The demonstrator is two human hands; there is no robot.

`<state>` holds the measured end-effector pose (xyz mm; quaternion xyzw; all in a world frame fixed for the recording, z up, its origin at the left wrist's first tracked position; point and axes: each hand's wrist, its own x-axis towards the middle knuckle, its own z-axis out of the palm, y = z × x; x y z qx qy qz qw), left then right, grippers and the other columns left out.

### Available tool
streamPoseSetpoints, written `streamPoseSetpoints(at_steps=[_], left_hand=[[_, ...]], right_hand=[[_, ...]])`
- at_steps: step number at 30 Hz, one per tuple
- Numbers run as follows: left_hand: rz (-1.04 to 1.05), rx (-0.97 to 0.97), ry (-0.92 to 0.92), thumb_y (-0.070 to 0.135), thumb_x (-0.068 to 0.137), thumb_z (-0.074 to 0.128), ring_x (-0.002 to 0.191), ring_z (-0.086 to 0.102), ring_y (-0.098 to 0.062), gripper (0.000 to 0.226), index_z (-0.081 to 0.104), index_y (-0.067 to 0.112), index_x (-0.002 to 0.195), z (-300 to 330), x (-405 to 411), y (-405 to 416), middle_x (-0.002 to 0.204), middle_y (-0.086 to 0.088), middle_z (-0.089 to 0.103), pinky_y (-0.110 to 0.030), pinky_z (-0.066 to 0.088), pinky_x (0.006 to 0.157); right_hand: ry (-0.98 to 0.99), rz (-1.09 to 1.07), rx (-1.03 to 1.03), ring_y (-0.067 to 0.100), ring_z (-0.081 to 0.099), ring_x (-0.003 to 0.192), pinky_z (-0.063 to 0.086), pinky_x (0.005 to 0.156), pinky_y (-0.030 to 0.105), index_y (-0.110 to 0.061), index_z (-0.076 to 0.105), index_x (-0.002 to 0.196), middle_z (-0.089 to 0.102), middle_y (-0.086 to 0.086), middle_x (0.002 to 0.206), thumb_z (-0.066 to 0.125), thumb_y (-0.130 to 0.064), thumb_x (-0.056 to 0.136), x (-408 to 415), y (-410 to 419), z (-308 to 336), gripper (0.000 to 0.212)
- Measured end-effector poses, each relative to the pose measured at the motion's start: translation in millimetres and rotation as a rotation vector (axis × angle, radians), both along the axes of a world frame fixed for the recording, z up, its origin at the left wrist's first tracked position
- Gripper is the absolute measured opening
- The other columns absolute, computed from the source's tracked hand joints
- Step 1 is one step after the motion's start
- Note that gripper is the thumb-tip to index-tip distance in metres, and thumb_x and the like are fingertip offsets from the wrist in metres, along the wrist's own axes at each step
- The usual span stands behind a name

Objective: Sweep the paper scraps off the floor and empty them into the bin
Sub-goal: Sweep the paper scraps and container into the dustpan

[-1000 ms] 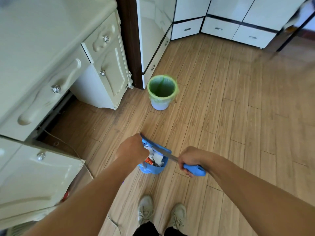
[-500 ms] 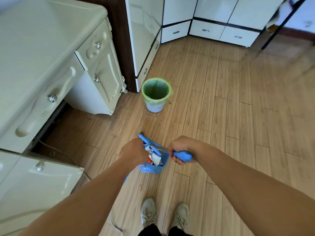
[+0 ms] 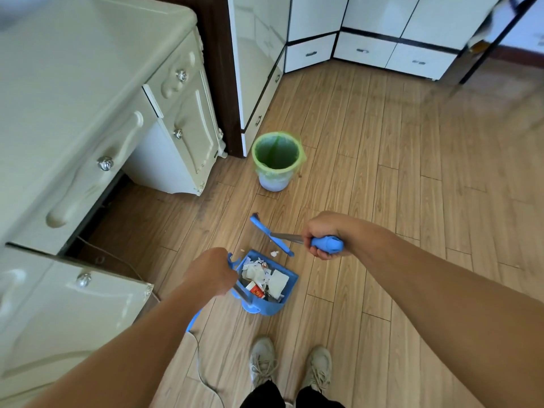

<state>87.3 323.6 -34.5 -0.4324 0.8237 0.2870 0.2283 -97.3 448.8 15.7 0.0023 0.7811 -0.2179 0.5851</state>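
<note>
My left hand grips the handle of a blue dustpan standing on the wooden floor in front of my feet. White paper scraps and a red-and-white piece fill the pan. My right hand is closed on the blue grip of a broom, whose blue head hangs just beyond the pan's open side. One small white scrap lies on the floor between broom head and pan. A small bin lined with a green bag stands farther ahead, open and apparently empty.
A cream dresser with knobbed drawers fills the left side. White cabinets run along the far wall, with a dark wooden post beside the bin. A thin cable trails on the floor near my shoes.
The broom head has come away from the dustpan, moving up and to the right with my right hand. The pan's contents now show fully. My view has shifted closer to the bin.
</note>
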Motion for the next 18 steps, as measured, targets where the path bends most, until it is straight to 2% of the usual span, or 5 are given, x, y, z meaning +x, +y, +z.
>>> streamPoseSetpoints(at_steps=[4, 7, 10, 14, 18], left_hand=[[0.025, 0.001, -0.024, 0.000, 0.078, 0.044, 0.078, 0.072, -0.026, 0.023, 0.061, 0.004, 0.093, 3.4, 15.9, -9.3, 0.075, -0.007, 0.062, -0.035, 0.057, 0.069], [0.014, -0.015, -0.039, -0.001, 0.078, 0.044, 0.073, 0.070, -0.024, 0.020, 0.060, 0.005, 0.090, 4.0, 23.3, -13.1, 0.073, -0.006, 0.062, -0.033, 0.057, 0.067], [-0.003, -0.036, -0.052, 0.001, 0.078, 0.047, 0.076, 0.071, -0.024, 0.020, 0.061, 0.005, 0.091, 3.1, 28.0, -15.0, 0.073, -0.005, 0.062, -0.036, 0.058, 0.071], [-0.021, -0.055, -0.047, 0.006, 0.077, 0.046, 0.073, 0.068, -0.025, 0.019, 0.062, 0.007, 0.087, 1.3, 27.9, -13.4, 0.073, -0.004, 0.059, -0.036, 0.057, 0.069], [0.005, -0.052, -0.027, 0.011, 0.080, 0.049, 0.069, 0.067, -0.022, 0.011, 0.059, 0.011, 0.081, -4.0, 26.5, -11.5, 0.072, -0.002, 0.059, -0.034, 0.057, 0.068]], right_hand=[[-0.045, -0.016, -0.029, 0.008, 0.048, 0.027, 0.039, 0.031, 0.012, -0.002, 0.048, 0.081, 0.049, 0.010, 0.061, 0.047, -0.001, 0.088, 7.9, -10.8, -5.6, 0.008], [-0.109, -0.083, -0.095, 0.007, 0.048, 0.028, 0.039, 0.030, 0.012, -0.003, 0.047, 0.080, 0.048, 0.008, 0.059, 0.045, 0.000, 0.088, 19.0, -20.3, -12.1, 0.008], [-0.161, -0.142, -0.157, 0.006, 0.047, 0.028, 0.039, 0.031, 0.012, -0.003, 0.047, 0.076, 0.048, 0.008, 0.058, 0.045, 0.001, 0.087, 33.1, -33.2, -26.2, 0.012], [-0.209, -0.209, -0.199, 0.008, 0.048, 0.036, 0.040, 0.032, 0.013, -0.005, 0.047, 0.071, 0.049, 0.008, 0.059, 0.047, 0.001, 0.085, 45.4, -46.8, -50.5, 0.015], [-0.272, -0.300, -0.202, 0.007, 0.047, 0.031, 0.040, 0.032, 0.013, -0.006, 0.046, 0.070, 0.048, 0.008, 0.063, 0.046, 0.001, 0.086, 47.9, -41.0, -78.3, 0.017]])
